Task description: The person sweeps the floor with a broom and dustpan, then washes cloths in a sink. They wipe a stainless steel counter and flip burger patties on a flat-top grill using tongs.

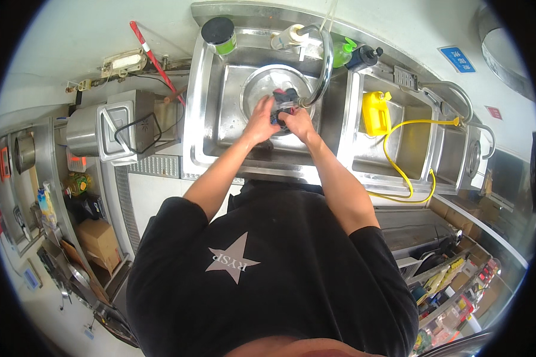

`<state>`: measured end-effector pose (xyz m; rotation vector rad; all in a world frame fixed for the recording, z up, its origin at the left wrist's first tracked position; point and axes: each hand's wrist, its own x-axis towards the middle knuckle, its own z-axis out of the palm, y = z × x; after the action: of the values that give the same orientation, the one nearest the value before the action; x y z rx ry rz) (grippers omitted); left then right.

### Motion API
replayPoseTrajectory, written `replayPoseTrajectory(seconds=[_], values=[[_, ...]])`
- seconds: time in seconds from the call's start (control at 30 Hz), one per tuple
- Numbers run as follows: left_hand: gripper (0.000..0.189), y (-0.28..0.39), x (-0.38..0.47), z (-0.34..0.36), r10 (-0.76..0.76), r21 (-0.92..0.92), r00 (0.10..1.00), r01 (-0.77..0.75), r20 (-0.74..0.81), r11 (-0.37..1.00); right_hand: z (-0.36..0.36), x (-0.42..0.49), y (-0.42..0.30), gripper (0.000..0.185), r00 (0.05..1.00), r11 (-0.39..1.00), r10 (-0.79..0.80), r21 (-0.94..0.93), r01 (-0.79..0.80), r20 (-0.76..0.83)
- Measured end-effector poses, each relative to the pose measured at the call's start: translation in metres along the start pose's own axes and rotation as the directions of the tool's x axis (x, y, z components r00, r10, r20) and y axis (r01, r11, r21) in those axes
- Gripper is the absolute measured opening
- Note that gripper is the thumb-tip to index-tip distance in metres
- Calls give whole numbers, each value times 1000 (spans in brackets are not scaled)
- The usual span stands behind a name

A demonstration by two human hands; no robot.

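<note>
In a stainless steel sink basin (225, 120), a round metal bowl (252, 85) sits below a curved chrome faucet (328, 62). A bunched dark item with red patches (285, 96), possibly cloth, is over the bowl right at the faucet's mouth. My left hand (261, 120) cups its left side, fingers extended and thumb toward the middle. Gripping the item's near right side is my right hand (298, 122), with its thumb bent inward. Both hands partly cover the item, so its full shape is hidden. Running water cannot be made out clearly.
Behind the basin stand a black-lidded tub (219, 35), a green pump bottle (341, 53) and a dark pump bottle (365, 58). The right basin holds a yellow jug (376, 114) and a yellow hose (395, 165). A lidded steel container (116, 129) is left of the sink.
</note>
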<state>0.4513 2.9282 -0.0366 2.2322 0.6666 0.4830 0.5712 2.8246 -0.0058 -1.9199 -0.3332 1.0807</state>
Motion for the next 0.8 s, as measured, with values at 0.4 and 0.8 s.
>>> replayPoseTrajectory(seconds=[0.4,0.8], values=[[71,-22,29,28,-49,-243,907,163,418,956,-21,-12,63,110,960,984,-57,-178,8,-273],[59,-65,23,98,-187,-217,785,377,590,900,-25,-28,58,30,949,556,306,795,-244,77]])
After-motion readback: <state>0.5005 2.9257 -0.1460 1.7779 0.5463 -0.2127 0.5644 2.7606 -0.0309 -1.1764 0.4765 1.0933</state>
